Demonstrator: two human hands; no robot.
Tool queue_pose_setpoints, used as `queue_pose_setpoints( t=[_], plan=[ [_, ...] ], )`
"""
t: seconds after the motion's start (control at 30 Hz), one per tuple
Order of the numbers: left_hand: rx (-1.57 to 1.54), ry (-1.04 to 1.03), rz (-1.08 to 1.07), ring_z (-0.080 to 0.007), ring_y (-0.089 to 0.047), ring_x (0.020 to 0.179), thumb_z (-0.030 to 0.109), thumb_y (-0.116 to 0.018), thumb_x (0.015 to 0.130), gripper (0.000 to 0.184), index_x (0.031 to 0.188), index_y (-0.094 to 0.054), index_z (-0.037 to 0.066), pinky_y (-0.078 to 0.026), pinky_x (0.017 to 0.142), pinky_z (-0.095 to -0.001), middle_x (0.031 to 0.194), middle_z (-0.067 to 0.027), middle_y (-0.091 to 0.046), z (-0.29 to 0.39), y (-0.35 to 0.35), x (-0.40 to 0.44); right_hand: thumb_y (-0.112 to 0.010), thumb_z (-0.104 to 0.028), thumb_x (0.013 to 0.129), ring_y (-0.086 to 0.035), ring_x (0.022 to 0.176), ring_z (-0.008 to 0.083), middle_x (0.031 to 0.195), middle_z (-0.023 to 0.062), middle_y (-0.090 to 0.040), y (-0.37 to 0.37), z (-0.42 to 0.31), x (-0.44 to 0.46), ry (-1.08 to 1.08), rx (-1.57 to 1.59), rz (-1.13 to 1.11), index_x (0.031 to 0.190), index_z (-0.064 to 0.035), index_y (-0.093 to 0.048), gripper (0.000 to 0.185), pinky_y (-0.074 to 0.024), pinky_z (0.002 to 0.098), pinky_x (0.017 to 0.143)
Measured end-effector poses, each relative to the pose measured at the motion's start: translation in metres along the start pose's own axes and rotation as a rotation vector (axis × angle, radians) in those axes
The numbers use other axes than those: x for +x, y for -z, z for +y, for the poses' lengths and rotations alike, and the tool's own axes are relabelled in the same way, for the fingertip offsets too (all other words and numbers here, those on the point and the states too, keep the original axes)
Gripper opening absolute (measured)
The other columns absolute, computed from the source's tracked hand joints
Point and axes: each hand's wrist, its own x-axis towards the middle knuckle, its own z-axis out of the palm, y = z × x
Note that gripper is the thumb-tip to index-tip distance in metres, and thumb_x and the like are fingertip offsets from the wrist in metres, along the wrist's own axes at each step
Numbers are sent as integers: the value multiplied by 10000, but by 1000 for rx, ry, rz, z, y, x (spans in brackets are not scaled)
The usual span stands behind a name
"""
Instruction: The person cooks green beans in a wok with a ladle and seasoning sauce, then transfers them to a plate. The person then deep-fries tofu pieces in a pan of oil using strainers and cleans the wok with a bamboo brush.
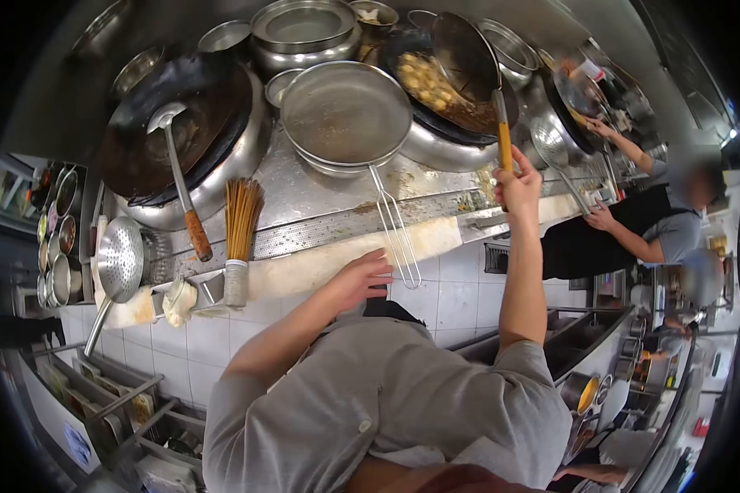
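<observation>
My right hand (519, 187) is wrapped round the yellow wooden handle of a dark ladle (466, 56), whose bowl tilts over a wok. In that wok (501, 107) lie yellowish food pieces (426, 80) in brown oil. My left hand (360, 283) hangs at the counter's front edge with its fingers apart, holding nothing. Just right of it is the wire handle of a round fine strainer (345, 112), which rests on a metal bowl. A bamboo brush (240, 234) lies at the counter edge, left of my left hand.
A second wok (222, 107) holds a ladle (173, 148) at the left. Beside it are a perforated skimmer (121, 259) and a white cloth (178, 301). Lidded pots (304, 29) stand behind. A co-worker (633, 222) at the right works at another wok.
</observation>
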Motion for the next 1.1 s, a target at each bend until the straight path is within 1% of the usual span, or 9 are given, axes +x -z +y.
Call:
queue_pose_setpoints(
  t=[0.1,0.3,0.4,0.5,0.6,0.8,0.87,0.9,1.1],
  plan=[
    [-70,28,-257,-285,-551,1204,351,-549,987,553,1468,-362,152,-455,999,-450,1322,-141,-555,8,-22,21,-608,62,791,-526,452,107,736,79,-635,12,1,-8,-91,131,7,1362,-16,-494,588,-400,236,371],
    [-360,-218,-112,-273,-606,1106,347,-513,1004,470,1433,-373,215,-506,911,-462,1211,-133,-599,29,-62,-42,-605,61,793,-530,468,125,751,109,-628,49,16,8,-169,281,40,1348,-23,-498,571,-407,243,383],
    [-359,-335,124,-198,-632,837,280,-493,1018,410,1407,-377,226,-537,649,-351,1067,-112,-610,33,-61,-59,-605,60,799,-537,478,127,751,104,-628,68,28,19,-178,339,60,1369,-33,-485,590,-406,244,387],
    [-278,-504,112,-123,-498,556,229,-484,1021,380,1387,-384,216,-394,425,-253,878,-78,-573,41,-59,-74,-589,36,826,-539,507,125,781,108,-626,84,40,21,-212,443,52,1382,-35,-475,572,-414,233,400],
    [-83,-570,376,-98,-377,468,175,-418,1032,395,1420,-351,207,-298,398,-232,772,-57,-531,67,-83,-78,-564,8,857,-530,533,114,823,108,-622,101,46,14,-253,521,31,1391,-42,-472,545,-420,217,409],
    [985,-845,726,-114,-526,496,131,-473,985,338,1316,-495,68,-424,443,-268,661,-55,-586,238,-62,-5,-550,11,855,-527,536,106,847,117,-618,131,62,9,-259,591,0,1451,-38,-410,614,-422,208,404],
    [1486,-961,971,-458,-657,859,99,-485,932,287,1195,-541,-1,-512,774,-521,881,-274,-671,305,-71,33,-555,32,840,-526,517,109,845,122,-626,139,57,5,-241,563,16,1453,-27,-407,634,-418,214,396],
    [1694,-935,1075,-520,-593,976,104,-467,920,257,1135,-553,-9,-471,855,-575,962,-325,-643,338,-67,58,-561,37,831,-528,507,113,844,128,-635,144,59,5,-229,549,26,1450,-26,-415,639,-415,220,391],
    [2244,-833,1085,-417,-663,954,74,-472,882,233,1044,-623,2,-523,851,-513,970,-258,-675,435,-96,182,-603,45,804,-531,516,95,833,117,-646,165,49,1,-185,492,8,1461,-8,-392,693,-403,217,395]
  ],
)
